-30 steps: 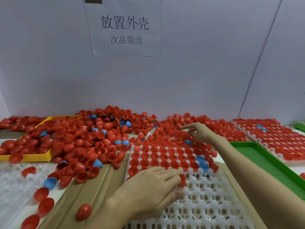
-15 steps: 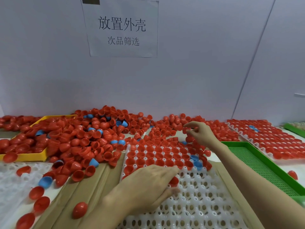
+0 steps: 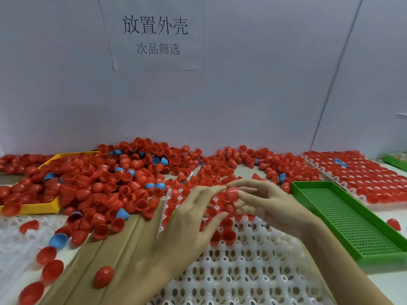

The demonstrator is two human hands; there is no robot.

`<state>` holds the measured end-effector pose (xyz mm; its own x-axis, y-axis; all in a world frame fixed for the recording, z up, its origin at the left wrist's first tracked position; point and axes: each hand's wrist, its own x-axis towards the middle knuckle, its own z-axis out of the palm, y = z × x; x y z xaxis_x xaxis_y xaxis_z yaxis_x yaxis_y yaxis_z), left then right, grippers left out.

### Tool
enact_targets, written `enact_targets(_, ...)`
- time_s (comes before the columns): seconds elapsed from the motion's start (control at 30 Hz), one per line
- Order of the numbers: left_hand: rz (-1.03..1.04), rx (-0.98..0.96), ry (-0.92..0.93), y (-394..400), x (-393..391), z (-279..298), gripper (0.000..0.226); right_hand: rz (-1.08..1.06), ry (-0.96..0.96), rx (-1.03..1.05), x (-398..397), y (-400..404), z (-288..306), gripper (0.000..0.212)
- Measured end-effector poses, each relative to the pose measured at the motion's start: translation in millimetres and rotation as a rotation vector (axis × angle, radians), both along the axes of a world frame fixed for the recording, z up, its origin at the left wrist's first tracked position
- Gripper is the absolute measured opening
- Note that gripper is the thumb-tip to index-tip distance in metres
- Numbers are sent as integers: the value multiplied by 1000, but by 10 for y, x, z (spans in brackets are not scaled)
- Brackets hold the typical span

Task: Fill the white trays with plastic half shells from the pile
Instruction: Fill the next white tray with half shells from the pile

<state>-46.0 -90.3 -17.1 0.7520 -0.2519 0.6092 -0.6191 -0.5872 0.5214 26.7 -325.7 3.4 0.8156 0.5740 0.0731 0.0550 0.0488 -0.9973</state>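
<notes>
A white tray (image 3: 253,271) with round cells lies in front of me; its far rows hold red half shells (image 3: 174,201). Two more red shells (image 3: 228,235) sit in the following row. The pile (image 3: 123,179) of red and a few blue shells spreads behind and to the left. My right hand (image 3: 271,205) hovers over the tray's middle and holds a red half shell (image 3: 231,193) between thumb and fingers. My left hand (image 3: 187,221) is stretched out beside it, fingers straight, fingertips reaching that shell.
A yellow tray (image 3: 44,208) heaped with shells stands at the left. A green perforated tray (image 3: 343,219) lies right of the white one, with a filled white tray (image 3: 363,179) behind it. Another white tray (image 3: 13,249), cardboard (image 3: 114,249) and loose shells (image 3: 103,276) lie front left.
My right hand has come back from the pile to over the tray with a red shell. My left hand has lifted off the tray cell and stretched toward that shell.
</notes>
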Motion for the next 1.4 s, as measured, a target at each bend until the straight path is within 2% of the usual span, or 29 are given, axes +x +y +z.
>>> enact_targets(0.17, -102, -279, 196, -52, -19, -8, 38, 46, -26, -47, -135, 72, -4, 31)
enact_targets(0.3, -128, -377, 309, -49, 7, -30, 41, 42, 10, -8, -138, 37, -39, 35)
enact_targets(0.5, 7, -235, 90, -39, 44, -85, 43, 14, 32, 31, -131, 39, -124, 33)
enact_targets(0.63, -12, -90, -23, -38, 32, -107, 58, -23, -99, -157, -160, 65, -134, 28)
enact_targets(0.8, -57, 59, -22, -41, 32, -183, 64, -28, -192, -246, -192, 51, -129, 19)
enact_targets(1.0, -1, 186, -37, 14, 112, -227, 42, -126, -342, -464, -164, -110, -90, 12)
enact_targets(1.2, 23, 252, -26, 76, 175, -296, 29, -202, -480, -685, -130, -194, -100, 16)
enact_targets(1.4, -14, 281, -32, 76, 170, -334, 14, -199, -539, -744, -143, -158, -140, 10)
